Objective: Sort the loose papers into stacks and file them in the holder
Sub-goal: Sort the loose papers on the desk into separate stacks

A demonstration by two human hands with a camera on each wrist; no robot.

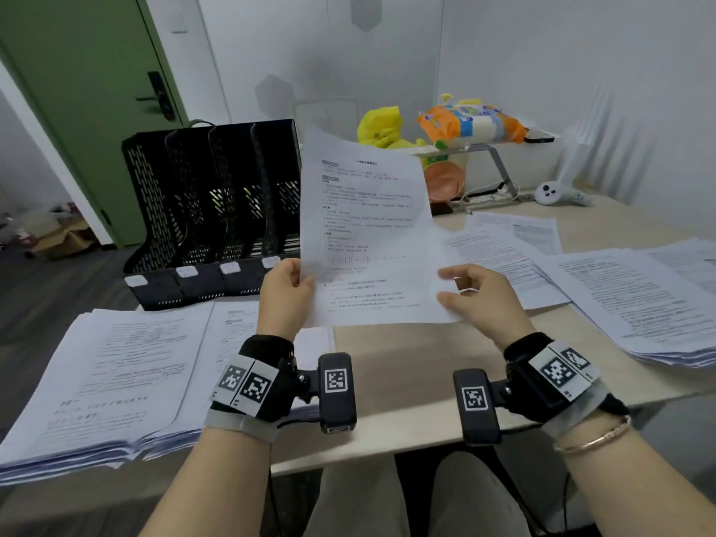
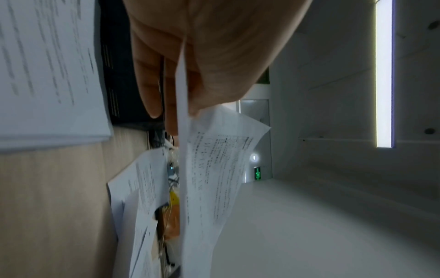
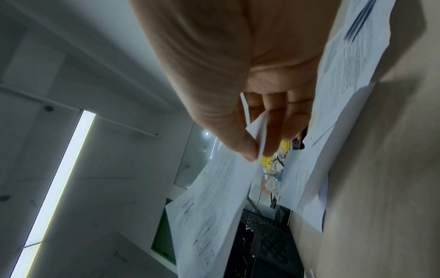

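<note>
While both hands lift it above the tabletop (image 1: 407, 354), a printed sheet (image 1: 368, 234) stands nearly upright. Left hand (image 1: 284, 294) pinches its lower left edge, thumb in front, fingers (image 2: 152, 90) behind. Right hand (image 1: 478, 294) pinches the lower right edge (thumb and fingers (image 3: 271, 143) clamped on paper). A black holder (image 1: 209, 211) with several slots stands behind, at the left. Paper stacks (image 1: 116, 374) lie on both sides.

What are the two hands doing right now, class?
Left hand: pinching the left edge of the raised sheet.
Right hand: pinching that sheet's right edge.
</note>
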